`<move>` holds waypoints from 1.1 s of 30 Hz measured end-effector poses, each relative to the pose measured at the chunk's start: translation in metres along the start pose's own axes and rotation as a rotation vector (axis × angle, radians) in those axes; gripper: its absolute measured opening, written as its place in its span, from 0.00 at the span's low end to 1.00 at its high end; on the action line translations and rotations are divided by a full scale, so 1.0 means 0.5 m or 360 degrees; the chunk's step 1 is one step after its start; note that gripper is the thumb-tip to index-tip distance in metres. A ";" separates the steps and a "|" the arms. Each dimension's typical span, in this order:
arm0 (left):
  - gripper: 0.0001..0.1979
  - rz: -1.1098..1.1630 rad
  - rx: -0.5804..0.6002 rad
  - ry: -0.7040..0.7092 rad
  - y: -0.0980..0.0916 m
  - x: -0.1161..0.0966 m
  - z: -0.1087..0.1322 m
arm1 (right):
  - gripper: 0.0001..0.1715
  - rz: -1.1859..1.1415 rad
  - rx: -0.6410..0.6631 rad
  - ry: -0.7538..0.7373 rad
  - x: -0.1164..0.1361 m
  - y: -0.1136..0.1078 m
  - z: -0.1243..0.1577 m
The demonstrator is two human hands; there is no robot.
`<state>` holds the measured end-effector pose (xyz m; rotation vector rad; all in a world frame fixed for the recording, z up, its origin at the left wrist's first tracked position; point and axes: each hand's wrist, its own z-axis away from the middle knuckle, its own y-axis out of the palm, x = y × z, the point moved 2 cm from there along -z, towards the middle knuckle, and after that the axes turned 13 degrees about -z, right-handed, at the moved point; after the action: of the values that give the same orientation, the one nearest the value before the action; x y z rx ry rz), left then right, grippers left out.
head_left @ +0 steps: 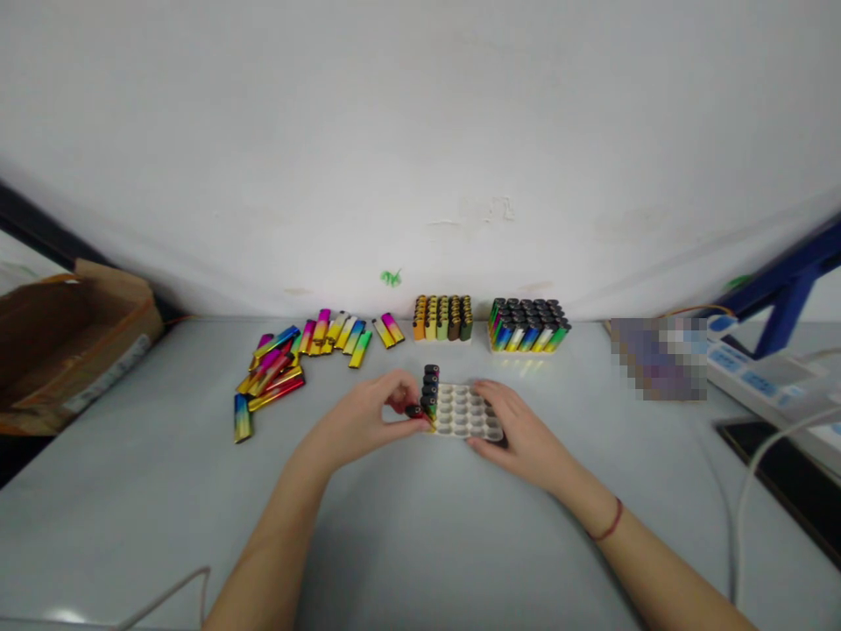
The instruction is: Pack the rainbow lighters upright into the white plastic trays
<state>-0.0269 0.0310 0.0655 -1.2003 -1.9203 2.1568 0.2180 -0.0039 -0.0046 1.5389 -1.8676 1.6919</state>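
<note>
Gripping the pale, pocketed tray [462, 410] is the right hand [520, 431]; the left hand [368, 415] pinches a black-topped lighter [413, 411].

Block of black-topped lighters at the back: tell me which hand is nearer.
Right. The right hand is in front of the block, at the right end of the partly filled tray; the left hand is farther off, front-left, at the tray's left end.

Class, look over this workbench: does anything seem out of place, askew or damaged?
The wall has a green mark and scuffs, blemishes on an otherwise plain surface. The loose lighters at left lie jumbled at odd angles, unlike the upright lighters in the front tray. Nothing looks spilled.
</note>
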 end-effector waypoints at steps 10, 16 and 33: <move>0.07 -0.0151 -0.0245 0.0282 0.003 -0.016 -0.001 | 0.34 0.0021 -0.0011 -0.0014 -0.001 0.001 0.002; 0.05 -0.0065 -0.0199 0.0287 -0.007 -0.020 0.002 | 0.34 0.0025 -0.0011 -0.0020 -0.001 0.001 0.002; 0.20 -0.0929 -0.0375 -0.1402 -0.133 0.235 0.094 | 0.34 0.0048 -0.0022 0.0000 -0.002 0.001 0.004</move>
<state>-0.1658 0.0644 0.0589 0.4378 -2.4002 2.2921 0.2189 -0.0048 -0.0063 1.5134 -1.9081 1.6881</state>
